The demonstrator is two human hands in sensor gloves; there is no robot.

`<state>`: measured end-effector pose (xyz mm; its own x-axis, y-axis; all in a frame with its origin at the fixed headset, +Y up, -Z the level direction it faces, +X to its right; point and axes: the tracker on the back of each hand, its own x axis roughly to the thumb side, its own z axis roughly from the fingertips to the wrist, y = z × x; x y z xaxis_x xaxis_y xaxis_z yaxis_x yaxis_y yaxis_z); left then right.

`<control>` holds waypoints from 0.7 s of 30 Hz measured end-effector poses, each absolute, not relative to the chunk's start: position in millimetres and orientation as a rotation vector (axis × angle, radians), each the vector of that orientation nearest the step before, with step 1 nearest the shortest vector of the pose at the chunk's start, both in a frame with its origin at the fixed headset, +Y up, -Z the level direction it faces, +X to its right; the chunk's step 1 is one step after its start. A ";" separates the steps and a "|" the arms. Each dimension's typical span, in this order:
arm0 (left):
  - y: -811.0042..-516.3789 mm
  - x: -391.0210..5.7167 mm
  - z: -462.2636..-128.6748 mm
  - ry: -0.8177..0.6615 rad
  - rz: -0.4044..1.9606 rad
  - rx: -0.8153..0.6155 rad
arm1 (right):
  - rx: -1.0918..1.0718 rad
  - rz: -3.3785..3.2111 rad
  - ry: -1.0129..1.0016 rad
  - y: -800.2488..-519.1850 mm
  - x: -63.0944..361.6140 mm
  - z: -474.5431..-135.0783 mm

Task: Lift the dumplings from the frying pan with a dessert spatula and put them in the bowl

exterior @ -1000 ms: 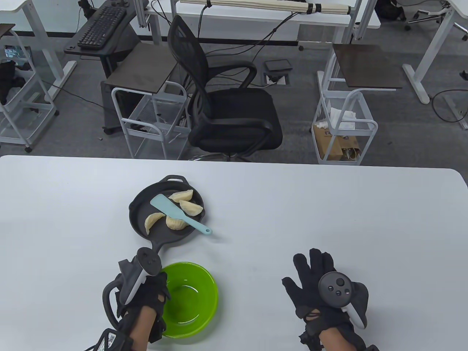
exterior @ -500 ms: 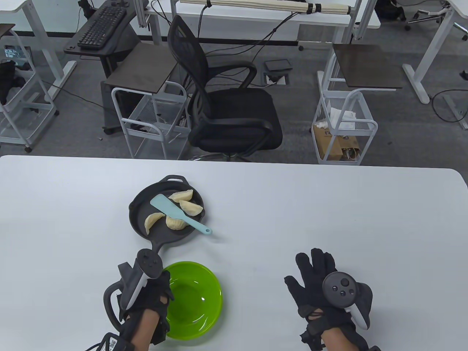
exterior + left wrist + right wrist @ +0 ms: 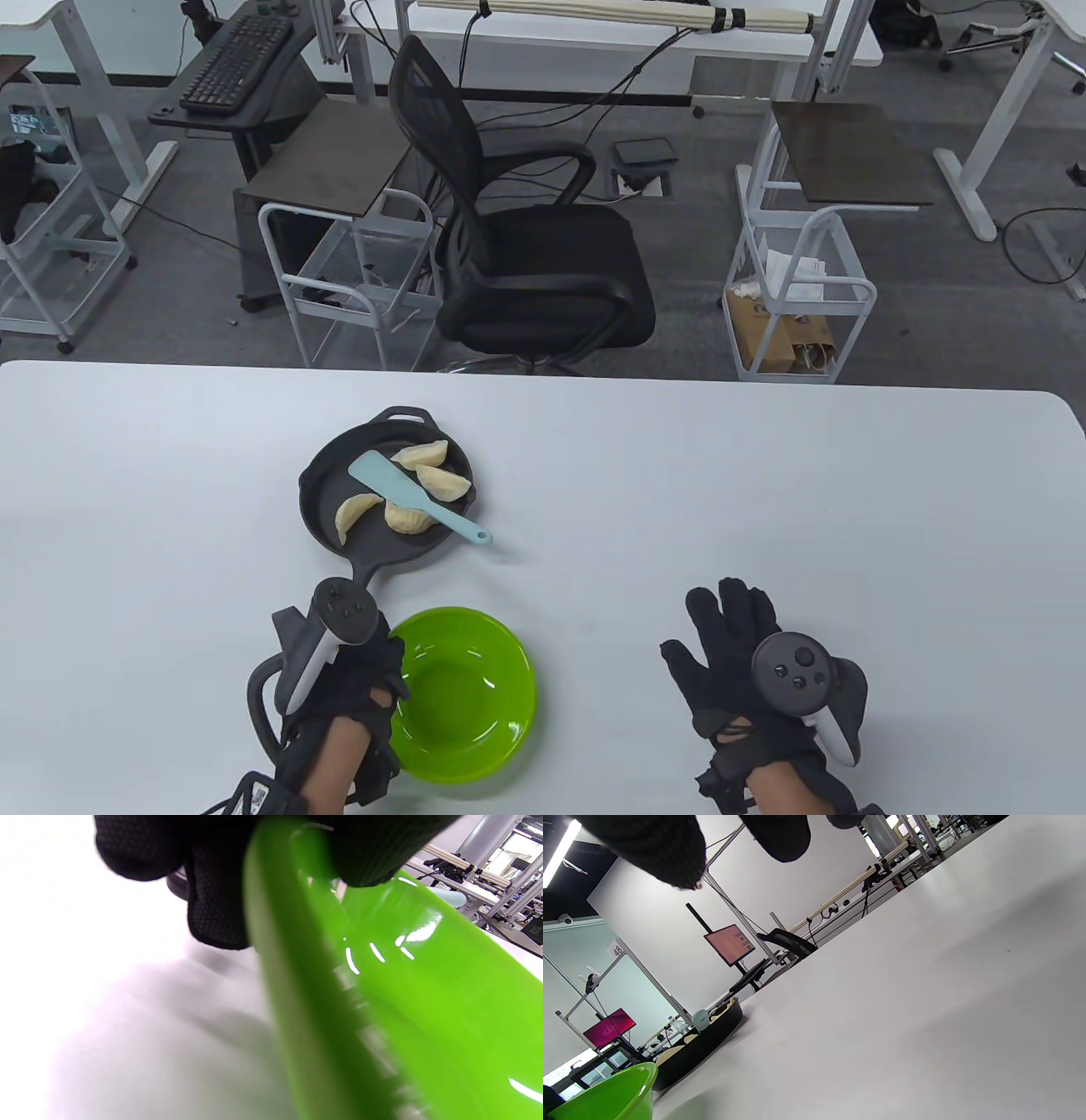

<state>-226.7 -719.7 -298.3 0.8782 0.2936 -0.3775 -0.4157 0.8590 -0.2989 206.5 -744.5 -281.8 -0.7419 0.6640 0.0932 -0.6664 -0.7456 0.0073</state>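
Note:
A black frying pan [image 3: 318, 501] sits left of the table's middle with several pale dumplings [image 3: 408, 515] in it. A light blue dessert spatula [image 3: 416, 495] lies across the pan, its handle sticking out over the right rim. Nearer the front stands an empty green bowl [image 3: 475, 705]. My left hand [image 3: 373, 679] pinches the bowl's left rim; in the left wrist view the thumb is inside the green bowl [image 3: 424, 1005] and the fingers [image 3: 216, 899] are outside. My right hand [image 3: 721, 654] rests flat on the table at the right, fingers spread, holding nothing.
The white table [image 3: 764, 509] stretches wide to the right and behind the pan. In the right wrist view the pan [image 3: 704, 1048] and bowl [image 3: 606, 1094] show at the lower left. Beyond the far edge are an office chair [image 3: 526, 255] and wire carts.
My left hand has slid the green bowl to the right across the table. The right hand has barely shifted. Pan, dumplings and spatula are unmoved.

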 end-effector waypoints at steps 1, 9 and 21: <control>-720.4 -226.4 -298.5 0.322 0.390 -0.391 | 0.115 2.410 -0.034 -744.3 206.7 -281.8; -729.0 -224.8 -300.0 0.277 0.509 -0.478 | 0.116 2.383 -0.033 -744.5 207.0 -280.9; -733.5 -222.5 -300.8 0.251 0.611 -0.511 | 0.110 2.303 -0.009 -746.2 207.9 -280.7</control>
<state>-222.5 -733.5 -300.8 0.7943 0.4816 -0.3702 -0.6028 0.7008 -0.3816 207.9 -746.2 -280.7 -0.6669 0.7405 0.0828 -0.7412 -0.6707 0.0289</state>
